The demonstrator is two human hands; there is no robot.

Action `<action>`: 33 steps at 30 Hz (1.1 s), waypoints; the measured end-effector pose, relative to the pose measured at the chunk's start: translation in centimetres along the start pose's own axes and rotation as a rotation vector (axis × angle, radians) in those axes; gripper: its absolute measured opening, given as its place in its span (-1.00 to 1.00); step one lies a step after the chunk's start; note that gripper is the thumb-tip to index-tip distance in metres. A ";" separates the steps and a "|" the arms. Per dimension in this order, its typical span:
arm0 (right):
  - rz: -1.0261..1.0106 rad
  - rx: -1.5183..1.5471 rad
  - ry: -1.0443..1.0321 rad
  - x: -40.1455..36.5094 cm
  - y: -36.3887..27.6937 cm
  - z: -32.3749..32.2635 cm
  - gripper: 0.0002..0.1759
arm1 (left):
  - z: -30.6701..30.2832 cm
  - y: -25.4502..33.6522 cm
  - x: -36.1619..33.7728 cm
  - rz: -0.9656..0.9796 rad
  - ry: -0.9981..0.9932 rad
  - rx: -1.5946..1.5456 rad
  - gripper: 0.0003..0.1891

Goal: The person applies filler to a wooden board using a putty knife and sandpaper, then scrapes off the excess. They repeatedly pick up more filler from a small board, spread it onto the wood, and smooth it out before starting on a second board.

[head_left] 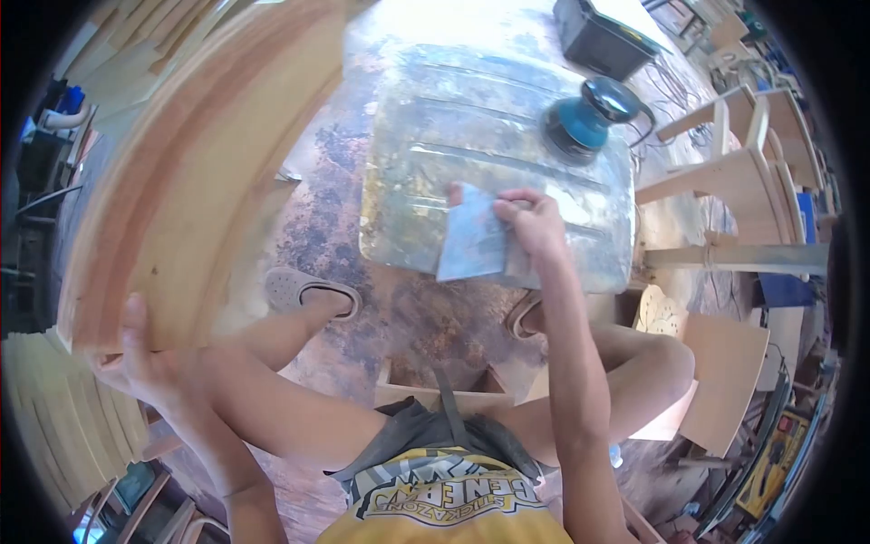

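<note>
My left hand (149,363) grips the lower end of a long, wide wooden board (195,208), with the thumb on its face and the fingers under the edge. The board stands tilted along my left side, light with a reddish-brown stripe. In front of me, my right hand (535,225) pinches the edge of a creased, pale blue sheet of what looks like sandpaper (473,234). The sheet is over the near edge of a worn, ribbed plastic table (408,136). A teal power sander (584,122) stands on that table, beyond my right hand.
A dark bin (605,41) is at the far right. Curved wooden panels (739,186) stand on the right, with a loose flat board (725,381) below them. Stacked boards (68,417) lie at the lower left. Cables (675,82) run across the floor behind the sander.
</note>
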State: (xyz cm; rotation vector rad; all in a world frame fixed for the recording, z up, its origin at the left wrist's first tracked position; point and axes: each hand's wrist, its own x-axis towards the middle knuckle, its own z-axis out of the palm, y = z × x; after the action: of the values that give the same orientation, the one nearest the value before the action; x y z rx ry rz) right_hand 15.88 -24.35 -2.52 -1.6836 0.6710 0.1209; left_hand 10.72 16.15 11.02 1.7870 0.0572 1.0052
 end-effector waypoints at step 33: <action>-0.358 0.882 -0.280 -6.7 -5.2 -16.8 -0.49 | 2.3 4.2 -6.0 0.403 -0.245 0.034 -0.48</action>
State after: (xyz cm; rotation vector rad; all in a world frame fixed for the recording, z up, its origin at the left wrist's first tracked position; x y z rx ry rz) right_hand 8.19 -37.19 8.86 -0.8811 0.1457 -0.1749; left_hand 6.66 9.70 10.47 1.9848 -0.4566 1.0569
